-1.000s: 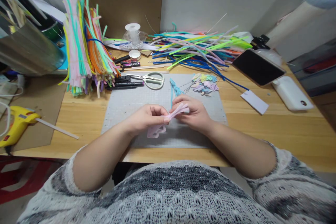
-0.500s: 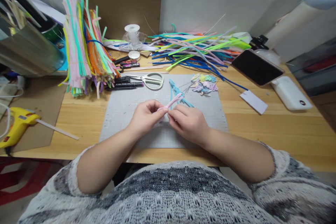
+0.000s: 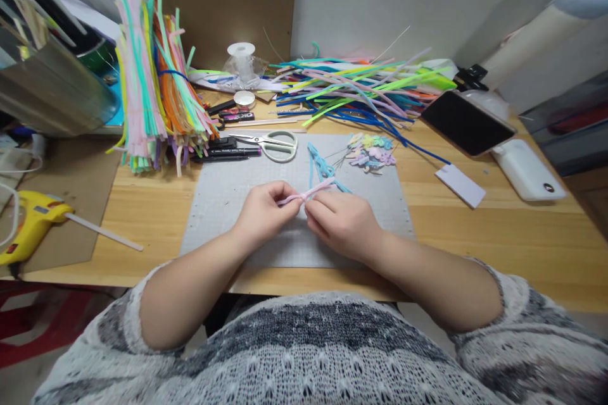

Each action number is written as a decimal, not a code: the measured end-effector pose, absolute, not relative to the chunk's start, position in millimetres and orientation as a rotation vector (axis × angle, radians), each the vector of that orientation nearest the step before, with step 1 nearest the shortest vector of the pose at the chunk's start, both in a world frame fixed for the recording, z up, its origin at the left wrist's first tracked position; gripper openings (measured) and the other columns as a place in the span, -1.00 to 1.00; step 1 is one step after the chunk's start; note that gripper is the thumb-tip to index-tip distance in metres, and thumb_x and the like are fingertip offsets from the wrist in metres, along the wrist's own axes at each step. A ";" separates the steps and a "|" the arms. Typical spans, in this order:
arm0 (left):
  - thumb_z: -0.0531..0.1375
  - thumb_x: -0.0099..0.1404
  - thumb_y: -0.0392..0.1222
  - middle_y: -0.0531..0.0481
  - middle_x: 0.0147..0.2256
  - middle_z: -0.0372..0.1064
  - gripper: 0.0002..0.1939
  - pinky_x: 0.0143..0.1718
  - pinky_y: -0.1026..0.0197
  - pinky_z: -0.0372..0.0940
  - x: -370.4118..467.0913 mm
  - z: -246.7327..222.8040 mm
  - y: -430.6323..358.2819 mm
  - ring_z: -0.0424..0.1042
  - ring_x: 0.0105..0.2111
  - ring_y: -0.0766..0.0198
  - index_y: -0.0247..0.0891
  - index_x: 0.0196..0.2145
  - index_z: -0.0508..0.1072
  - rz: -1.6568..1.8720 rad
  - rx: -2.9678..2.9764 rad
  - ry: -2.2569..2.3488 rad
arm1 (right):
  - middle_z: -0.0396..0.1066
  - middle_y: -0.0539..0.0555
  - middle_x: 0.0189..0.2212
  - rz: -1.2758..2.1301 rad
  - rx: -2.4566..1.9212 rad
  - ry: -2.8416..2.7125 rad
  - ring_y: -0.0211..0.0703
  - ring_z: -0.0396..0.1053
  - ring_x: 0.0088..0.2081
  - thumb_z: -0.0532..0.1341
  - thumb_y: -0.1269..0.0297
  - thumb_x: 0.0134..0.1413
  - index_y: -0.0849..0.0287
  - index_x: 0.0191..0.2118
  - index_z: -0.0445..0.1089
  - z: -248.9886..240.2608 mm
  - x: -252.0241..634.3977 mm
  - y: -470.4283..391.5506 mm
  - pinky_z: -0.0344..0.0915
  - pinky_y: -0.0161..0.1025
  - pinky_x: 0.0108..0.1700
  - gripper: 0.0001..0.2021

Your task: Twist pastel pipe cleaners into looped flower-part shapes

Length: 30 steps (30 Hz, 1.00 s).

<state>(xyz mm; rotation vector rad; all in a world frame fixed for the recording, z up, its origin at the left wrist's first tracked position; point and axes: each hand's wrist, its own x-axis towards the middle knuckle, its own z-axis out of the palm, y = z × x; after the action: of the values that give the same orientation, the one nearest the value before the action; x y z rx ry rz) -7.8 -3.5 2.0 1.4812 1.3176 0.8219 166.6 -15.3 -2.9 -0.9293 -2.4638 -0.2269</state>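
Note:
Between my two hands is a pink pipe cleaner [image 3: 319,187], bent into a narrow shape with a crossing near its middle. My left hand [image 3: 266,210] pinches its left part between thumb and forefinger. The fingertips of my right hand [image 3: 342,223] close on it just right of the crossing, and its far end sticks out up and to the right. Just beyond my right hand, a bent light-blue pipe cleaner piece [image 3: 322,166] lies on the grey cutting mat [image 3: 223,228]. A pile of small pastel flower shapes on wires [image 3: 371,153] rests farther right on the mat.
Scissors [image 3: 279,147] and black markers [image 3: 232,154] lie at the mat's back edge. Pipe cleaner bundles [image 3: 142,76] stand at the left, with loose ones [image 3: 351,92] heaped behind. A yellow glue gun [image 3: 33,224] lies far left; a phone [image 3: 468,121] leans at the right.
The pink pipe cleaner has turned slightly, its protruding end now lower and more to the right. More of its left part shows above my left thumb. Both hands stay nearly in place.

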 end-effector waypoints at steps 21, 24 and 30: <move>0.31 -0.01 -0.17 -0.01 -0.53 0.43 -0.83 -0.52 0.33 0.22 -17.1 7.5 -4.5 0.34 -0.55 0.38 -0.33 -0.48 0.49 0.531 1.325 0.836 | 0.36 0.00 -0.49 1.429 -0.524 -2.155 -0.32 0.29 -0.45 0.23 0.26 0.09 0.24 -0.42 0.38 16.0 188.2 27.8 0.19 -0.35 -0.38 -0.84; 0.35 -0.06 -0.11 0.05 -0.61 0.37 -0.76 -0.64 0.37 0.14 -15.4 6.0 -2.5 0.28 -0.65 0.42 -0.33 -0.50 0.44 0.593 1.105 0.944 | 0.33 -0.01 -0.51 1.403 -0.669 -2.013 -0.32 0.25 -0.49 0.22 0.21 0.08 0.24 -0.41 0.36 4.8 181.9 23.1 0.18 -0.35 -0.42 -0.81; 0.35 -0.06 -0.07 0.07 -0.66 0.35 -0.71 -0.70 0.41 0.07 -10.6 3.7 0.5 0.27 -0.69 0.45 -0.32 -0.52 0.39 0.764 0.980 1.082 | 0.37 0.03 -0.48 1.052 -0.784 -2.050 -0.26 0.31 -0.42 0.10 0.35 0.15 0.22 -0.42 0.37 -2.7 171.7 11.6 0.21 -0.31 -0.33 -0.83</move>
<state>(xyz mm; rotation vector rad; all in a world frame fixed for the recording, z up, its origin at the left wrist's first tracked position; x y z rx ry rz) -10.6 0.5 3.7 0.9799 1.0822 0.7640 171.7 11.6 -2.7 -0.7843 -2.0497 1.0525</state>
